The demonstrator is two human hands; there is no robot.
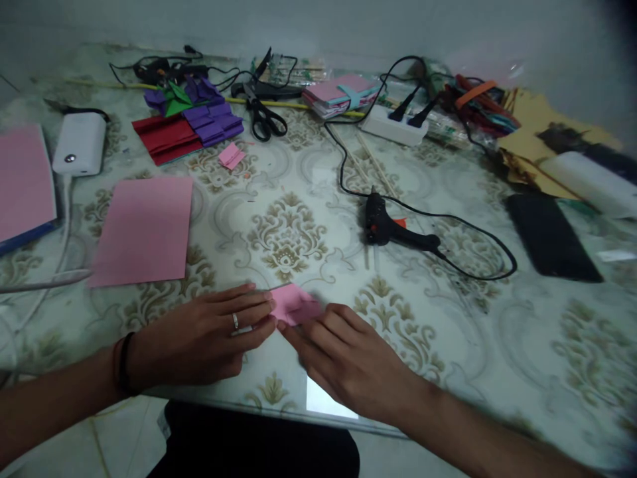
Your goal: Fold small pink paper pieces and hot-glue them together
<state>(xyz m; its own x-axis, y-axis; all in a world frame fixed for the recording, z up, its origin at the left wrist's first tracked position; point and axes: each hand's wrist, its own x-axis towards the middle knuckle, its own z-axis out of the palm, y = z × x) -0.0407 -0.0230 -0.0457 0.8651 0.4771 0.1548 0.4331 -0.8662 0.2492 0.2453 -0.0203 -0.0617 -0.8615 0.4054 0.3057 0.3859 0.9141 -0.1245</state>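
Observation:
Near the front edge of the patterned table, a small folded piece of pink paper [294, 304] lies between my two hands. My left hand [219, 325], with a ring and a dark wristband, has its fingertips closed on the paper's left end. Opposite it, my right hand [348, 345] pinches the right end and lower edge, its fingers partly hiding the paper. A flat pink sheet [144, 229] rests on the table just beyond my left hand.
A black glue gun [383, 222] with a looping cord lies right of centre. Behind are black-handled scissors [266, 119], red folded paper [166, 138], purple folded paper [213, 123] and a white power strip [395, 126]. A white power bank [79, 145] and a black phone [552, 236] lie at the sides.

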